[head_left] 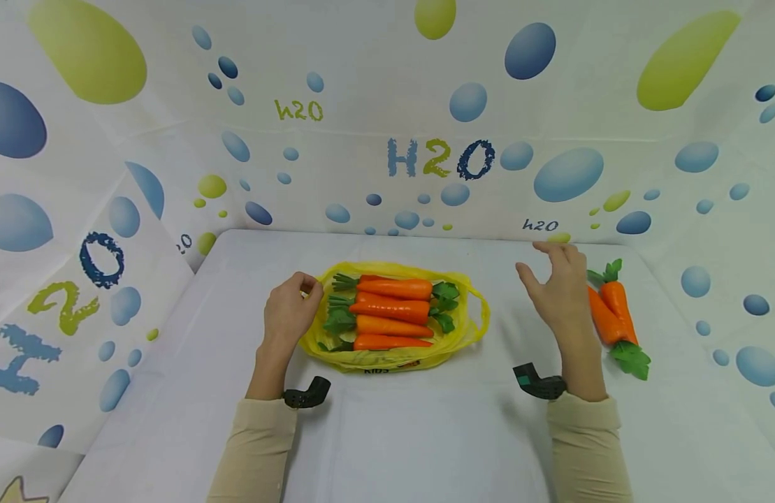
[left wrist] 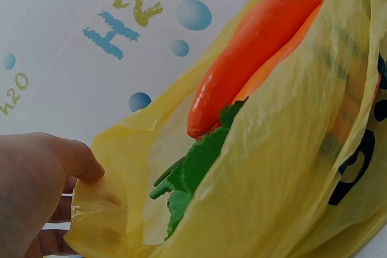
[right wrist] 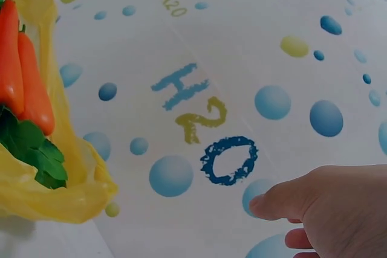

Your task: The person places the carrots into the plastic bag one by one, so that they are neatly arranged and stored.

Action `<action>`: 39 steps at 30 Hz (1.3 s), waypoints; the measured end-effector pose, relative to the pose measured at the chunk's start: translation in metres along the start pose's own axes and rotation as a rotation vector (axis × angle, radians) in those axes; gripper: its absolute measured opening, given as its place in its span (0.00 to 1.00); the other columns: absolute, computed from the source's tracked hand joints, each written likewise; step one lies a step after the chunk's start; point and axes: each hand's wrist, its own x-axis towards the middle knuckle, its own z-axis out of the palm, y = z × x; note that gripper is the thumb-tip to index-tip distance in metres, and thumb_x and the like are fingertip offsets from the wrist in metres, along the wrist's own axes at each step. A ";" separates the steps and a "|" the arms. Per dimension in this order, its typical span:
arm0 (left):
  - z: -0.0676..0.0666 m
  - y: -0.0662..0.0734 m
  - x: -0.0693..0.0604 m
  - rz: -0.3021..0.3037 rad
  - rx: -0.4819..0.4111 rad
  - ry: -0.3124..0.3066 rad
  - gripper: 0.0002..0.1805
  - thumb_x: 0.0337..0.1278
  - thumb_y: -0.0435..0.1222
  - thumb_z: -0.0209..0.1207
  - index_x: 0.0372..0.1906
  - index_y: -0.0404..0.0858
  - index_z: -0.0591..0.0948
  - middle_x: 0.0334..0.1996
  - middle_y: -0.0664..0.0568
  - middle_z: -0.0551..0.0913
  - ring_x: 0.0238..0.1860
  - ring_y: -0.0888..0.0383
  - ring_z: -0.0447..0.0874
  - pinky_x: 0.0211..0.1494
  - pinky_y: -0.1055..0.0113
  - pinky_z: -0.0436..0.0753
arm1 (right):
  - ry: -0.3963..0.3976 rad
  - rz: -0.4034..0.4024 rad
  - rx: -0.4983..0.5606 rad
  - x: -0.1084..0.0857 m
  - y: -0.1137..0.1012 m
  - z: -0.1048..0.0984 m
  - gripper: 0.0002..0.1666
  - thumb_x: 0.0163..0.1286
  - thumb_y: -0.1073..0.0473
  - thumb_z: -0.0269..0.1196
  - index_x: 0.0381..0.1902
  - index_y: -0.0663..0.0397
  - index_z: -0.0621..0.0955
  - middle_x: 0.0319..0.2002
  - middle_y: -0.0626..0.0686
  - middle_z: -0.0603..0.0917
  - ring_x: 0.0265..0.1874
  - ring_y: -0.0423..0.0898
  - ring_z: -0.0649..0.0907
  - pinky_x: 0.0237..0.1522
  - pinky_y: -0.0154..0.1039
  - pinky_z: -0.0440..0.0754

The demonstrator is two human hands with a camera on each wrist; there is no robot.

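Observation:
A yellow plastic bag (head_left: 356,361) lies open on the table with several orange carrots (head_left: 390,309) with green tops inside it. My left hand (head_left: 289,307) pinches the bag's left edge between thumb and fingers; the left wrist view shows the film of the bag (left wrist: 290,179) gathered under the thumb (left wrist: 84,160). To the right, my right hand (head_left: 560,290) hovers with thumb and fingers spread, holding nothing. Just beyond it lie two loose carrots (head_left: 620,311), side by side with their leaves at opposite ends. Part of one is hidden behind the hand.
A white cloth covers the table (head_left: 425,433). Behind and beside it hangs a white backdrop (head_left: 362,70) printed with blue and green drops and H2O lettering. The bag's right handle loop (head_left: 486,314) sticks out toward my right side.

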 end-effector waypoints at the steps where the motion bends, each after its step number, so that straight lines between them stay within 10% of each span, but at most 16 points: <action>1: 0.000 0.000 0.000 0.001 0.000 0.000 0.15 0.68 0.42 0.53 0.44 0.35 0.82 0.39 0.42 0.87 0.20 0.54 0.73 0.24 0.66 0.72 | 0.002 0.006 0.004 0.000 0.001 -0.001 0.27 0.68 0.59 0.66 0.62 0.64 0.76 0.61 0.68 0.72 0.60 0.63 0.68 0.62 0.62 0.74; 39: 0.000 -0.001 0.001 -0.014 0.022 -0.004 0.15 0.69 0.42 0.52 0.45 0.35 0.82 0.40 0.41 0.87 0.21 0.55 0.75 0.25 0.68 0.72 | 0.090 0.177 -0.002 0.003 0.040 -0.024 0.30 0.69 0.57 0.64 0.66 0.65 0.74 0.64 0.68 0.72 0.63 0.65 0.69 0.62 0.62 0.69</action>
